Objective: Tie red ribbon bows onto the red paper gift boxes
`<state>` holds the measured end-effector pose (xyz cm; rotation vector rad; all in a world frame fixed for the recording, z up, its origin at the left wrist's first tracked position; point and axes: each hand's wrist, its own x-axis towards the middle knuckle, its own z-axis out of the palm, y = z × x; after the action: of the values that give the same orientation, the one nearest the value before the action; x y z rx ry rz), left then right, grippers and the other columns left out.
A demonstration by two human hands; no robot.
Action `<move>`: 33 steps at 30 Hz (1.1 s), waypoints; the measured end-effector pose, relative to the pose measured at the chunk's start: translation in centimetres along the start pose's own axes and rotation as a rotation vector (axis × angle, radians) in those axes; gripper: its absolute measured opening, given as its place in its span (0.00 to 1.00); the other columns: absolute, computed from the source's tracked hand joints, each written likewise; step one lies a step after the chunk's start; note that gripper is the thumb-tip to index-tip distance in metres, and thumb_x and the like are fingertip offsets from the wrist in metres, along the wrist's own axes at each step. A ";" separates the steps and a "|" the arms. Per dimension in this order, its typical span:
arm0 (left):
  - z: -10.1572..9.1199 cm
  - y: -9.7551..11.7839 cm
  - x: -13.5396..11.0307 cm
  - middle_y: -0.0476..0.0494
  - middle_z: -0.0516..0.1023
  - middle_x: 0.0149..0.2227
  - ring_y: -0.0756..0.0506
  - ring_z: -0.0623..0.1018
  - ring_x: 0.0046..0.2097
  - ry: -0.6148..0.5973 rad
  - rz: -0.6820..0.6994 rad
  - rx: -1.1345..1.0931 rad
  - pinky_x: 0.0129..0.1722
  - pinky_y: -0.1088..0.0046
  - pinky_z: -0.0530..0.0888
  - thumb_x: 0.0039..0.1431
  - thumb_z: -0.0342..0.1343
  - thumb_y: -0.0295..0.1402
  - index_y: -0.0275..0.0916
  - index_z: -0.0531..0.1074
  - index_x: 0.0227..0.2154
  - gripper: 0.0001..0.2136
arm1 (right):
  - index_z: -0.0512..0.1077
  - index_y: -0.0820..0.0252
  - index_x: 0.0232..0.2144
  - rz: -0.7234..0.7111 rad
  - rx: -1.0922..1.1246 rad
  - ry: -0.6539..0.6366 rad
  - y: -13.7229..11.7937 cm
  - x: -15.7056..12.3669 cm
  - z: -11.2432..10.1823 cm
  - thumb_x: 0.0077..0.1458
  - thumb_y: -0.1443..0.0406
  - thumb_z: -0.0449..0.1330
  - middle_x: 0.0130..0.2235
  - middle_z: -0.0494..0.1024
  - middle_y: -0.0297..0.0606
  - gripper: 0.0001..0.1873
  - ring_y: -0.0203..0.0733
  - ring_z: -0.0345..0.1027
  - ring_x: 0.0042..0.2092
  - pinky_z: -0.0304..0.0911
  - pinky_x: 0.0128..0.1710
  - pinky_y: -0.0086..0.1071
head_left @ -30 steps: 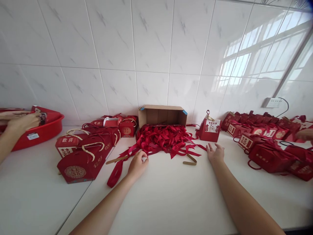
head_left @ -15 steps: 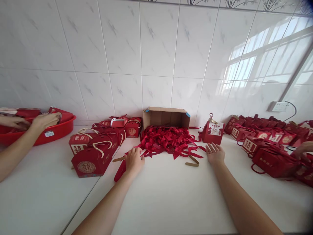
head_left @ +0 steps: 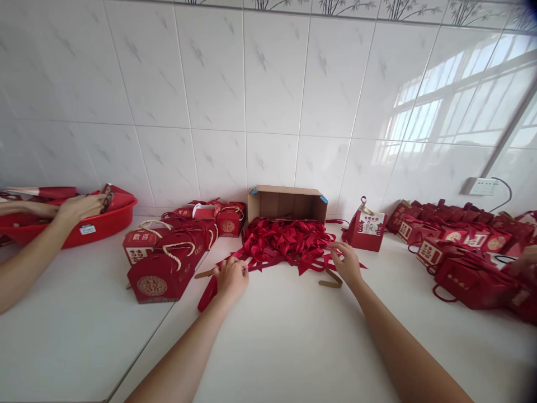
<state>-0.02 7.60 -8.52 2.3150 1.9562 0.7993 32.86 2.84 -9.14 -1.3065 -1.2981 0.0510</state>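
Observation:
My left hand (head_left: 232,280) rests on the white table at the left front of a heap of red ribbons (head_left: 287,240). Its fingers are curled, and what they grip is hidden. From under that hand a gold strip (head_left: 204,274) and a wide red strip (head_left: 207,294) stick out to the left. At the heap's right edge is my right hand (head_left: 349,266), fingers apart and tips close to the ribbon ends; I cannot tell whether they touch. A bent gold strip (head_left: 331,280) lies just left of it. Behind it stands a red gift box (head_left: 364,238) with a printed card.
A cardboard box (head_left: 287,204) lies on its side behind the ribbons. Several red gift boxes (head_left: 157,280) with rope handles stand left; more red boxes (head_left: 465,280) crowd the right. A person's hands (head_left: 79,211) work in a red basin (head_left: 121,215); another hand (head_left: 526,260) shows far right.
My right hand has moved left from near the card-fronted box to the ribbon heap's edge, turning from palm up to fingers over the ribbons. My left hand stays nearly in place.

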 end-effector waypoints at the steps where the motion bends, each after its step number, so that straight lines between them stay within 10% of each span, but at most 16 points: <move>1: 0.0 0.0 0.0 0.39 0.74 0.43 0.35 0.70 0.48 -0.002 0.002 -0.001 0.48 0.53 0.60 0.54 0.51 0.27 0.42 0.74 0.30 0.07 | 0.76 0.55 0.30 -0.044 -0.021 -0.015 -0.4 0.0 0.2 0.50 0.60 0.55 0.39 0.76 0.40 0.10 0.50 0.66 0.46 0.58 0.51 0.48; 14: 0.6 0.4 -0.4 0.40 0.70 0.43 0.36 0.65 0.50 -0.040 0.012 -0.072 0.48 0.56 0.62 0.54 0.54 0.33 0.41 0.74 0.30 0.05 | 0.75 0.52 0.38 -0.445 -0.201 -0.441 -3.7 -2.7 3.8 0.55 0.68 0.54 0.45 0.74 0.42 0.12 0.50 0.63 0.49 0.63 0.47 0.48; 33: 0.5 1.1 -0.7 0.45 0.76 0.41 0.37 0.66 0.49 -0.070 0.213 -0.224 0.48 0.53 0.60 0.51 0.59 0.28 0.40 0.73 0.26 0.01 | 0.72 0.55 0.43 -0.451 -0.246 -0.526 -5.1 -3.1 3.8 0.58 0.66 0.53 0.48 0.72 0.43 0.12 0.48 0.62 0.51 0.61 0.49 0.45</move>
<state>1.09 6.82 -8.87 2.4037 1.5240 0.8854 25.90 1.45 -8.58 -1.2138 -2.0810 -0.0902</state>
